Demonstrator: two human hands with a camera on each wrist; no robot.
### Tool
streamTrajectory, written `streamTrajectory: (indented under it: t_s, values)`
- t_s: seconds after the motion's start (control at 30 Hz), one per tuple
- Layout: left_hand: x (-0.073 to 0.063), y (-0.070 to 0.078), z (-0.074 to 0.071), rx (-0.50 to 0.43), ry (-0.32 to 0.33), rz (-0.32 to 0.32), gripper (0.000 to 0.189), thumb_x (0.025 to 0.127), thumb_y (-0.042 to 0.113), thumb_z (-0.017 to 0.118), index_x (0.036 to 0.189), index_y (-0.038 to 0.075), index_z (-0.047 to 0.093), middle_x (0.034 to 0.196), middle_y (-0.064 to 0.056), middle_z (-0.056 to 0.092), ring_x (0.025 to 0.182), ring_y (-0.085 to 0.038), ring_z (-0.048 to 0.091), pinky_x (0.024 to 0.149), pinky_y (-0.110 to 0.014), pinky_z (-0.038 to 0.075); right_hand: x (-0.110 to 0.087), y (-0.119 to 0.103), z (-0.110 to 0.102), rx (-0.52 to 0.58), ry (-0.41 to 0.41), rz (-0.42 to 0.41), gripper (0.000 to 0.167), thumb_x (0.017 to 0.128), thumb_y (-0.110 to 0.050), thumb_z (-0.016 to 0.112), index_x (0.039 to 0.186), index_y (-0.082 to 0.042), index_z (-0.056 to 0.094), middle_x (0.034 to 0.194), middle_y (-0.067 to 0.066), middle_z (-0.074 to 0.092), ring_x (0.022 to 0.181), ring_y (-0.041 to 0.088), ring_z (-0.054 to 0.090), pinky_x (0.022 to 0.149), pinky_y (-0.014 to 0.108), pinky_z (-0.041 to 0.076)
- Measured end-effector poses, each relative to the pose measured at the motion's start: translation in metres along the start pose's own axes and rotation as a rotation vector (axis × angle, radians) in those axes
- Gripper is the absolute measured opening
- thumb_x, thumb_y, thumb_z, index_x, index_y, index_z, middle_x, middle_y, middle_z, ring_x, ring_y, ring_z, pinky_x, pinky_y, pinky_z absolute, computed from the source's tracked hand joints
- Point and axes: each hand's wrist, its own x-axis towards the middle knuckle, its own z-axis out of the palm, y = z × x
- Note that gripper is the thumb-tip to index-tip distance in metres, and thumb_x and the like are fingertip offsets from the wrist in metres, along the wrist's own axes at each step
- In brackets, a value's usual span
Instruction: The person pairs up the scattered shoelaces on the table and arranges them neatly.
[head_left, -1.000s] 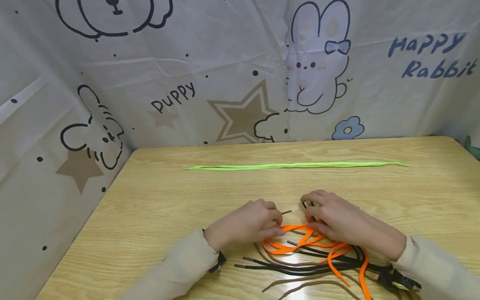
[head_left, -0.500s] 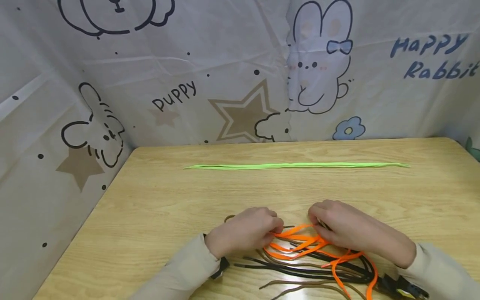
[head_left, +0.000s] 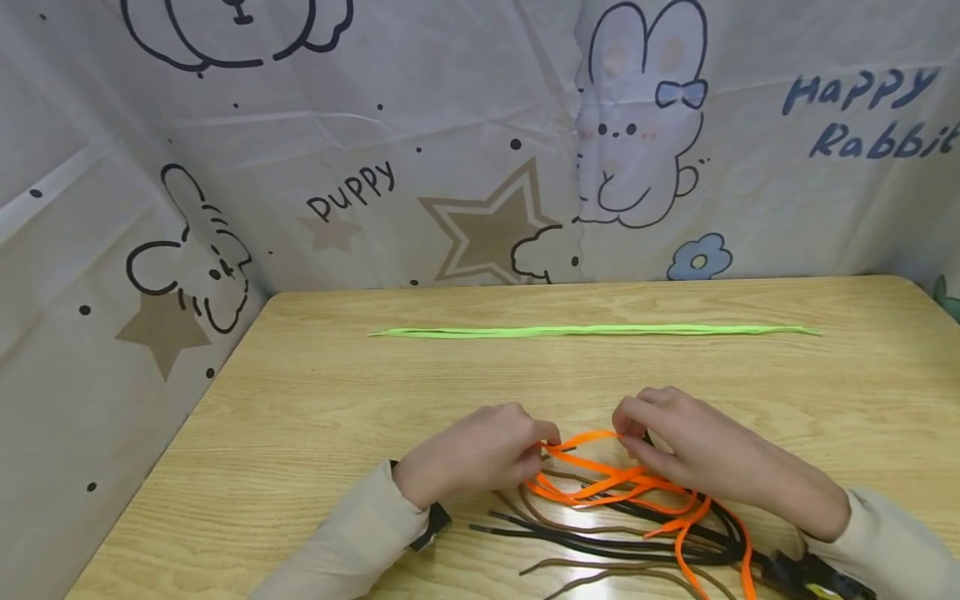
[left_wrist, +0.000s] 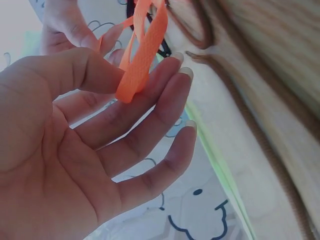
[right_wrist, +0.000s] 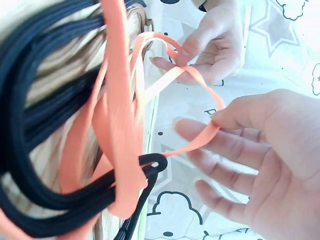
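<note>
An orange flat shoelace (head_left: 600, 482) lies loosely looped over a heap of other laces near the front of the table. My left hand (head_left: 480, 446) pinches it between thumb and forefinger, the other fingers loosely bent, as the left wrist view shows around the orange lace (left_wrist: 142, 65). A strand of it stretches across to my right hand (head_left: 693, 442), whose thumb and forefinger pinch it too; in the right wrist view this strand (right_wrist: 202, 140) runs between both hands. Under the orange lace lie black round laces (head_left: 600, 543) and brown round laces (head_left: 592, 567).
A bright green lace (head_left: 592, 332) lies stretched straight across the back of the wooden table (head_left: 337, 400). Behind the table hangs a pale printed cloth (head_left: 450, 100) with cartoon animals. Brown lace (left_wrist: 255, 135) runs close beside my left hand.
Both hands have closed on the orange lace and raised a strand of it. The black and brown strands at my right fingers have largely dropped from view there.
</note>
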Motion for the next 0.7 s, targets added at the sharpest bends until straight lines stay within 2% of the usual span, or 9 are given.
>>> streamTrajectory:
  t_s: [0.13,0.27,0.4,0.57,0.7]
  values:
    - [-0.001,0.004,-0.004,-0.015,0.015,0.043,0.019,0.090,0.004,0.059,0.106,0.008,0.068,0.079,0.004,0.063,0.052,0.000,0.040,0.050,-0.012,0.034,0.000,-0.002,-0.001,0.035,0.043,-0.035,0.018,0.086,-0.005,0.071,0.095,-0.018,0.062,0.085,-0.014,0.056,0.073,-0.001,0.051,0.061,0.022,0.047]
    - [-0.001,0.006,-0.006,-0.029,0.014,0.056,0.013,0.094,0.009,0.061,0.104,0.007,0.069,0.088,0.002,0.068,0.060,0.000,0.047,0.057,-0.011,0.040,0.001,-0.004,-0.003,0.054,0.063,-0.052,0.022,0.087,-0.003,0.070,0.100,-0.019,0.062,0.082,-0.015,0.056,0.071,-0.002,0.049,0.061,0.023,0.046]
    - [-0.002,0.005,-0.007,-0.035,0.032,0.071,0.011,0.096,0.012,0.061,0.098,0.007,0.071,0.082,0.003,0.065,0.063,-0.002,0.049,0.062,-0.012,0.041,0.001,-0.005,-0.007,0.060,0.072,-0.036,0.030,0.083,0.003,0.070,0.104,-0.018,0.062,0.080,-0.015,0.058,0.069,-0.003,0.048,0.059,0.023,0.045]
    - [-0.006,0.002,-0.012,-0.018,0.082,0.087,0.019,0.098,0.014,0.058,0.082,0.010,0.068,0.069,0.007,0.055,0.060,-0.002,0.044,0.059,-0.014,0.037,0.000,-0.002,-0.014,0.074,0.130,-0.058,0.038,0.079,0.008,0.072,0.108,-0.015,0.062,0.082,-0.014,0.062,0.068,-0.003,0.051,0.056,0.018,0.044]
    - [-0.009,0.003,-0.017,-0.030,0.125,0.077,0.019,0.098,0.015,0.058,0.088,0.009,0.073,0.076,0.005,0.062,0.064,-0.001,0.050,0.061,-0.013,0.041,0.000,0.001,-0.019,0.089,0.163,-0.079,0.037,0.079,0.007,0.073,0.108,-0.015,0.062,0.088,-0.009,0.066,0.072,-0.001,0.058,0.060,0.014,0.045]
